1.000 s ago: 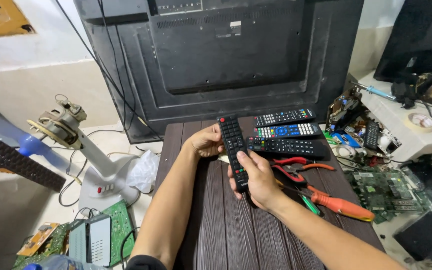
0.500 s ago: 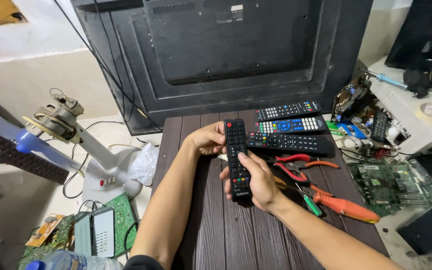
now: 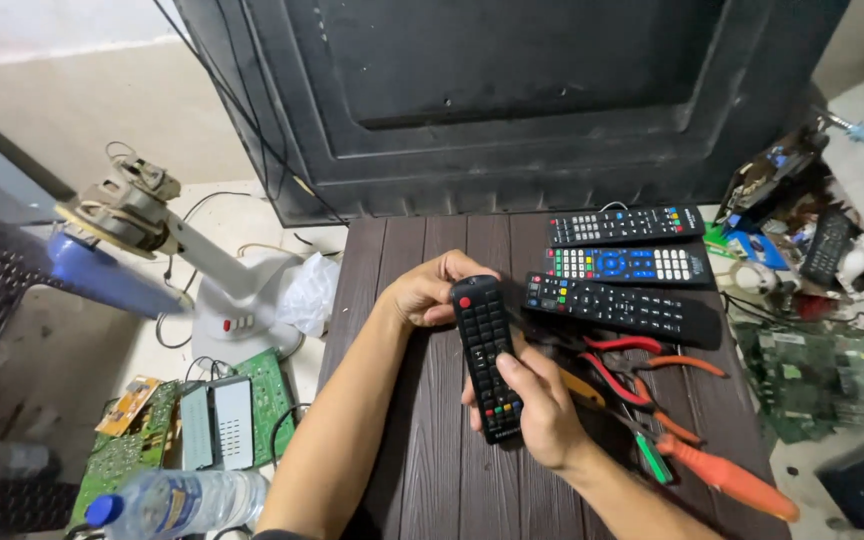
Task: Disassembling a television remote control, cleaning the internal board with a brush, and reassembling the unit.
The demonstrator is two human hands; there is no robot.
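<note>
— What is the person wearing on the arms?

— Nothing that shows. Both forearms are bare from the bottom edge of the view up to the wrists; no sleeve, cuff or glove is in sight.

— Anything on the left hand (image 3: pixel 427 292), up toward 11 o'clock?

— No ring, watch or band to be seen.

— And the right hand (image 3: pixel 542 405), toward 5 o'clock?

— Bare too, wrist included, nails short.

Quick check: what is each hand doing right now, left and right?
Left hand: closed on the top end of the black remote.
Right hand: closed around the remote's lower half.
</note>
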